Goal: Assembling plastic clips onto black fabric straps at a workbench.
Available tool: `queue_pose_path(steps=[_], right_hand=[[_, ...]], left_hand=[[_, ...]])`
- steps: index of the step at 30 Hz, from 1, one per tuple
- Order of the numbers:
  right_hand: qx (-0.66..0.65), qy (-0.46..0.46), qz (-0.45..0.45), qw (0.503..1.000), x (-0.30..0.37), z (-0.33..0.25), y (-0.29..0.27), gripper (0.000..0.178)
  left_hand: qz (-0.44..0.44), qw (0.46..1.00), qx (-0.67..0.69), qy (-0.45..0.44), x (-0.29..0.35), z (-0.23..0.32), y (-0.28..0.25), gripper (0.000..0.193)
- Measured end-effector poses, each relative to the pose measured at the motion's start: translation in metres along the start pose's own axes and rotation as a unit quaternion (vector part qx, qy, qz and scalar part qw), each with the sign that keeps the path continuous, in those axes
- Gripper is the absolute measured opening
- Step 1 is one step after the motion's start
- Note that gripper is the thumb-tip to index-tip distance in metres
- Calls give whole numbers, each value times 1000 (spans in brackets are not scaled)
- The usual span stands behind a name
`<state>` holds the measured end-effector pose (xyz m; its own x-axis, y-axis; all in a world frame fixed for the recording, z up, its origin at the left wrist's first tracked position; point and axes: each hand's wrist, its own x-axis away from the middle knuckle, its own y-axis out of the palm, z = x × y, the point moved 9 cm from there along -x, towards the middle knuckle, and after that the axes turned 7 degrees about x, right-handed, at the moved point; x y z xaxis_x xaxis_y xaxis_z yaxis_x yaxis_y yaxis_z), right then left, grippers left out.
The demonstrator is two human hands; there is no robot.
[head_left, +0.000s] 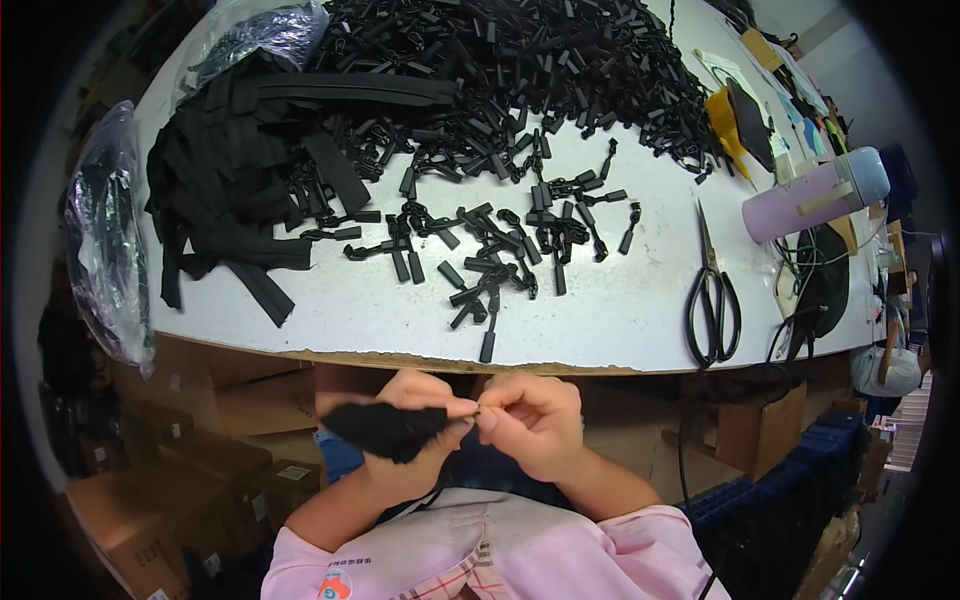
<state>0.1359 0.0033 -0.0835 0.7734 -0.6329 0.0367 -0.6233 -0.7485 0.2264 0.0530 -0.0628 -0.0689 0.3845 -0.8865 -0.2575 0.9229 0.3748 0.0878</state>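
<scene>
- One clear bag (108, 240) lies at the left edge of the white table (620, 300); its plastic glints, and you cannot make out what it holds.
- Below it, brown boxes (115, 530) stand near the floor on your left; their contents are hidden from you.
- Black strips (225, 185) are piled on the table's left part, with a second, crumpled bag (262, 42) just beyond, its contents unclear.
- Your left hand (410, 430) grips a black bundle (385, 432), soft-looking, in front of the table edge and above your lap.
- Black pulls (520, 60) form a broad heap at the far side; looser ones lie scattered nearer you, mid-table.
- Your right hand (535, 420) is closed in a pinch, thumb against fingers, meeting your left fingertips; whatever is between them is too small to tell.
- Black scissors (712, 310) lie to your right, blades pointing away from you.
- A box (765, 432) stands below the table's right side, its inside unclear.
- A lilac bottle (805, 198) with a blue lid sits at the right; its contents do not show.
</scene>
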Motion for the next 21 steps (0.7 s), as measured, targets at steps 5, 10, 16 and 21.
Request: queue_pose_path(steps=[5,10,16,21], right_hand=[[125,-89,23,988,-7,-13,-13,9],[707,-230,168,648,-22,-61,-20,23],[634,-245,203,705,-21,-55,-38,23],[328,-130,198,915,-16,-42,-54,14]], left_hand=[[18,983,158,-90,3,-6,8,11],[64,898,337,-276,4,-37,5,20],[77,893,306,-322,13,-48,5,20],[138,965,151,-163,0,-25,-11,18]])
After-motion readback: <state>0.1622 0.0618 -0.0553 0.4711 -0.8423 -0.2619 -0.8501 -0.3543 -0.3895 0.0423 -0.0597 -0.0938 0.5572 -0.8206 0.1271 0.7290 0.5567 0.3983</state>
